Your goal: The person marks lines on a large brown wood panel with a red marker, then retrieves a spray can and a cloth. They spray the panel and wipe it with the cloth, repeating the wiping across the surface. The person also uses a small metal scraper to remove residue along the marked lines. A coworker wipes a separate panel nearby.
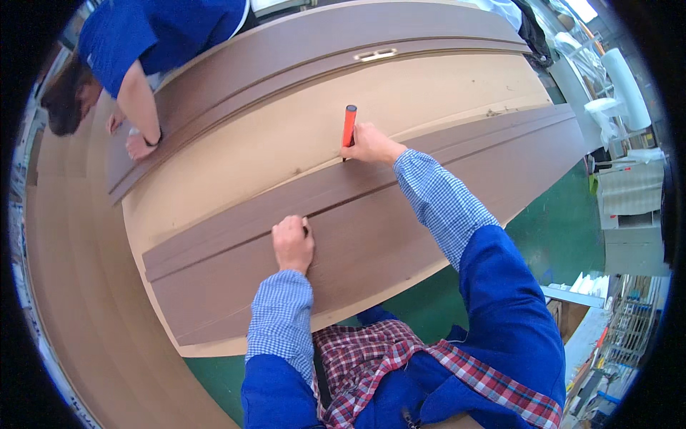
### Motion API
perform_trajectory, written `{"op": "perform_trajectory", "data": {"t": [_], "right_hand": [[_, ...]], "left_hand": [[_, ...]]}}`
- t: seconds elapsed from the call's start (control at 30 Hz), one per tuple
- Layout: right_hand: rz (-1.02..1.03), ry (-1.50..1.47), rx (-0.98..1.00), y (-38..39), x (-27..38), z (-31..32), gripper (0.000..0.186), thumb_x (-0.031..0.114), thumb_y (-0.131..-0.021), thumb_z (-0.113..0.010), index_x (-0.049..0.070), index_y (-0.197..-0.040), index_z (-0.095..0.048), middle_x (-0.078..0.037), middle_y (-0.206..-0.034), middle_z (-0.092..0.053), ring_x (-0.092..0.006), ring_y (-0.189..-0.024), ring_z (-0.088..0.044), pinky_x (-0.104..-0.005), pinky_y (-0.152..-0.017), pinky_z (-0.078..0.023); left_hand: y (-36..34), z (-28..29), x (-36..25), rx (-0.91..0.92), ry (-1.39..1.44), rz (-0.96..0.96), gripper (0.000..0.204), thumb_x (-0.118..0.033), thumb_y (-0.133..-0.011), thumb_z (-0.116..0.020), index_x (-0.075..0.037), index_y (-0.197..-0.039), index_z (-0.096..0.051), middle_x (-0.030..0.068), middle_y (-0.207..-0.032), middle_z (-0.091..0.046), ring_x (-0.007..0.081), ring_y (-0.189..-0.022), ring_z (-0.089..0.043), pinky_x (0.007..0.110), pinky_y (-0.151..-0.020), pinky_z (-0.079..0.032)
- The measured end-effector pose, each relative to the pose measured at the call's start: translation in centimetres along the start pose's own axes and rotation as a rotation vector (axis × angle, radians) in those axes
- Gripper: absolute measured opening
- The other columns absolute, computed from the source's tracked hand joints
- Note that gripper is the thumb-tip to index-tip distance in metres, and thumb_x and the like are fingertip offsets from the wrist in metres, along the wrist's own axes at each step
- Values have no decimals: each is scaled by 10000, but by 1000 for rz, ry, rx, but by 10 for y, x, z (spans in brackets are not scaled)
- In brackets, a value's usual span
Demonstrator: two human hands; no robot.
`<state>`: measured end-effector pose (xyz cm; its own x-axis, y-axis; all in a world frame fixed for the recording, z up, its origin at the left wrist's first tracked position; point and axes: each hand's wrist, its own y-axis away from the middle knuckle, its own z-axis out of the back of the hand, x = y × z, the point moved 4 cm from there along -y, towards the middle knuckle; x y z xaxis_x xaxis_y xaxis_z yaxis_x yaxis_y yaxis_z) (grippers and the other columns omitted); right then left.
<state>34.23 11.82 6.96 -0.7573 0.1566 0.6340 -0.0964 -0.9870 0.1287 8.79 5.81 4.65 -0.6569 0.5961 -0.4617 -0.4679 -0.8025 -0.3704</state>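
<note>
A long brown panel (400, 229) with a dark groove along it lies across the table in front of me. My right hand (373, 145) grips a thick red marker (349, 127) upright, its dark-ended top pointing up and its lower tip at the panel's far edge. Resting on the panel's near-left part, by the groove, my left hand (291, 239) is closed. Something small and dark shows at its fingers, too hidden to name.
Beyond a tan board (429, 89) lies a second brown panel (307, 46) with a pale slotted metal plate (375, 54). A co-worker in blue (153, 43) leans over its left end. White foam rolls (625, 86) stand at the right, above green floor (550, 222).
</note>
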Motion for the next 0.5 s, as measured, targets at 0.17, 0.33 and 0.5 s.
{"op": "perform_trajectory", "data": {"t": [0.17, 0.33, 0.5], "right_hand": [[-31, 33, -13, 17, -45, 45, 220, 187, -663, -640, -16, -714, -571, -190, -666, -613, -335, -665, -617, -385, -641, -495], [-95, 37, -50, 38, -105, 96, 258, 232, -667, -637, -20, -717, -612, -223, -709, -620, -359, -728, -622, -397, -707, -510], [-137, -52, 0, 53, -141, 140, 235, 178, -663, -624, -43, -738, -600, -245, -725, -615, -367, -741, -625, -414, -702, -506]], "left_hand": [[3, 0, 5, 7, -63, -7, 132, -115, -801, -590, -60, -735, -490, 113, -712, -517, 301, -692, -508, 391, -643, -382], [0, -10, 1, 67, -72, 48, 126, -120, -801, -573, -52, -716, -508, 130, -720, -529, 331, -715, -503, 413, -655, -406], [6, -9, 5, 60, -126, 79, 131, -89, -820, -566, -32, -734, -485, 131, -714, -494, 315, -693, -471, 399, -648, -387]]}}
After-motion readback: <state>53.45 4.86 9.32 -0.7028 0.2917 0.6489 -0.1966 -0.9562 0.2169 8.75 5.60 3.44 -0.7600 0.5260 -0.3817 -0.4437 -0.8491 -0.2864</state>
